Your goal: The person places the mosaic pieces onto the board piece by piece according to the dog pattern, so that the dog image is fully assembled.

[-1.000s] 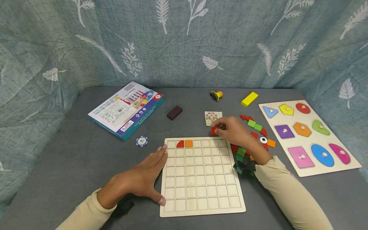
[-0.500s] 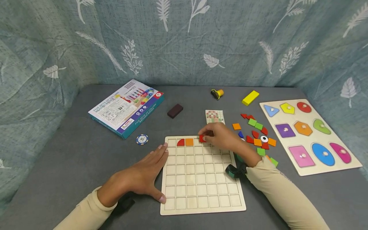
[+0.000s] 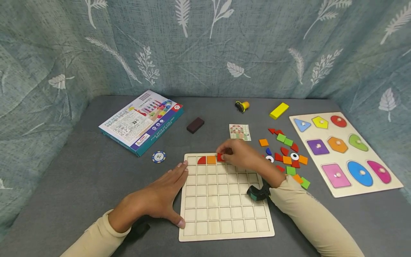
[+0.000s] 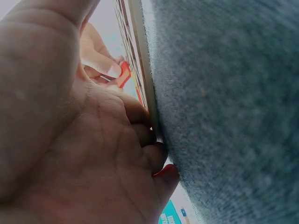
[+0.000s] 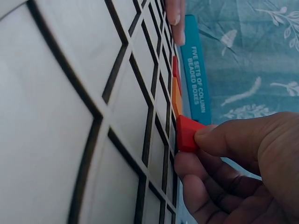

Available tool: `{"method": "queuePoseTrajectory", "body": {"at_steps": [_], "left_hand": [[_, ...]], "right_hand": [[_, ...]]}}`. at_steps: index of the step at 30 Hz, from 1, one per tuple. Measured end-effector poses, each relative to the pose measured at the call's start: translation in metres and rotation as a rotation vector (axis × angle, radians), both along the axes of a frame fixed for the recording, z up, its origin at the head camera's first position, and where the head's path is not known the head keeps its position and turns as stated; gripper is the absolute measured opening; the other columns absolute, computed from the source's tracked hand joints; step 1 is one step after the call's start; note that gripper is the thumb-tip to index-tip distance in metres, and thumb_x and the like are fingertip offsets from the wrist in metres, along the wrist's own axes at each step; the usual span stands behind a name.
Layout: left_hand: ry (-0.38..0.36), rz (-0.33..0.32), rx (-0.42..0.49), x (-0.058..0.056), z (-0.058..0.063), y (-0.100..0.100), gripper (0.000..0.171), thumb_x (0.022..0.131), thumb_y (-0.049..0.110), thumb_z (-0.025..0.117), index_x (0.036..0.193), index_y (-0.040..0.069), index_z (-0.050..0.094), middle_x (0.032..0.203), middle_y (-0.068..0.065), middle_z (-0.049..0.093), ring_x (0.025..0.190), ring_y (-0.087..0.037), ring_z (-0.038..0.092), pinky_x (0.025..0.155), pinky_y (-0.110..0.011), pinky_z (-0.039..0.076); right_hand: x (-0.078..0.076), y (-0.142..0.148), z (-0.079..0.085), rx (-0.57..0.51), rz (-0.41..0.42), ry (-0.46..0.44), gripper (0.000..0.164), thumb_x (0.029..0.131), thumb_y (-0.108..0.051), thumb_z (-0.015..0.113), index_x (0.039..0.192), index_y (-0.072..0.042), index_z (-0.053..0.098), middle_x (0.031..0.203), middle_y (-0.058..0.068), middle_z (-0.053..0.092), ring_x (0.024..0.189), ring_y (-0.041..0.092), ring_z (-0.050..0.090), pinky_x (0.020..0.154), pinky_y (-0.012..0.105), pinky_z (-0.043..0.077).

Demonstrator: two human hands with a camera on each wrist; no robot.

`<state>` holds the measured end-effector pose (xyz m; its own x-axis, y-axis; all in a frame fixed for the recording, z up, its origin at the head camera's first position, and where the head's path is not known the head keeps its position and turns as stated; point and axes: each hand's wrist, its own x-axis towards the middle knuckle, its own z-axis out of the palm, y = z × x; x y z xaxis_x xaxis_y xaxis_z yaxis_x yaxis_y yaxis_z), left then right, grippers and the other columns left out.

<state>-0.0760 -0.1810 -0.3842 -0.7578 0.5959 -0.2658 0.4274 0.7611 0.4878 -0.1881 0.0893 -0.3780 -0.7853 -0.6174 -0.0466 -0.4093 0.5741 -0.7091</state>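
A wooden grid board lies flat in the middle of the table in the head view. A red quarter-round tile and an orange square tile sit side by side in its top row. My right hand pinches a red tile between thumb and fingers, at the top-row cell just right of the orange tile. In the right wrist view the red tile stands tilted against the grid. My left hand rests spread along the board's left edge, fingers straight, with fingertips and thumb touching the rim.
Several loose coloured tiles lie right of the board. Beyond them is a shape-puzzle board. A small pattern card, a dark block, a yellow block, a poker chip and a boxed set lie around.
My right hand has carried the red tile left from beside the pattern card, over the board's top edge, to the spot next to the orange tile. The left hand stays put.
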Motion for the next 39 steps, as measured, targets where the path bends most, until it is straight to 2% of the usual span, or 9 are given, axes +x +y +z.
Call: {"method": "queuePoseTrajectory", "body": {"at_steps": [7, 17, 24, 29, 39], "left_hand": [[0.005, 0.001, 0.005, 0.000, 0.000, 0.000, 0.139, 0.056, 0.067, 0.083, 0.152, -0.006, 0.016, 0.161, -0.016, -0.002, 0.147, -0.033, 0.002, 0.115, -0.052, 0.014], [0.006, -0.003, 0.007, 0.001, 0.001, 0.001, 0.137, 0.057, 0.064, 0.085, 0.152, -0.007, 0.016, 0.161, -0.017, -0.001, 0.146, -0.034, 0.003, 0.115, -0.052, 0.014], [0.010, -0.005, -0.001, 0.001, 0.001, 0.001, 0.137, 0.057, 0.064, 0.085, 0.152, -0.006, 0.016, 0.161, -0.017, -0.001, 0.147, -0.033, 0.002, 0.115, -0.051, 0.013], [0.011, -0.006, -0.002, 0.000, 0.000, 0.000, 0.137, 0.057, 0.066, 0.084, 0.152, -0.006, 0.015, 0.161, -0.017, -0.001, 0.146, -0.033, 0.002, 0.115, -0.051, 0.013], [0.007, 0.000, -0.005, 0.001, 0.000, 0.001, 0.138, 0.056, 0.065, 0.084, 0.153, -0.006, 0.016, 0.161, -0.017, -0.001, 0.147, -0.032, 0.002, 0.115, -0.050, 0.012]], "right_hand": [[0.000, -0.002, -0.002, 0.002, 0.014, -0.017, 0.018, 0.091, 0.000, 0.063, 0.107, -0.003, 0.071, 0.095, 0.003, 0.066, 0.082, 0.014, 0.060, 0.072, 0.029, 0.051], [0.000, -0.002, -0.003, 0.047, 0.036, 0.020, 0.016, 0.091, -0.002, 0.065, 0.106, -0.003, 0.070, 0.094, 0.002, 0.067, 0.082, 0.014, 0.061, 0.075, 0.030, 0.051], [-0.001, -0.001, -0.005, 0.061, 0.044, 0.048, 0.015, 0.090, -0.001, 0.065, 0.104, -0.003, 0.072, 0.094, 0.002, 0.067, 0.079, 0.013, 0.059, 0.072, 0.029, 0.050], [-0.001, -0.002, -0.005, 0.054, 0.036, 0.051, 0.014, 0.089, 0.000, 0.066, 0.101, -0.003, 0.072, 0.093, 0.003, 0.067, 0.078, 0.013, 0.060, 0.072, 0.029, 0.051], [-0.001, 0.008, -0.002, 0.009, 0.033, 0.040, 0.016, 0.092, -0.003, 0.064, 0.107, -0.001, 0.071, 0.095, 0.004, 0.067, 0.082, 0.015, 0.060, 0.074, 0.031, 0.051]]}}
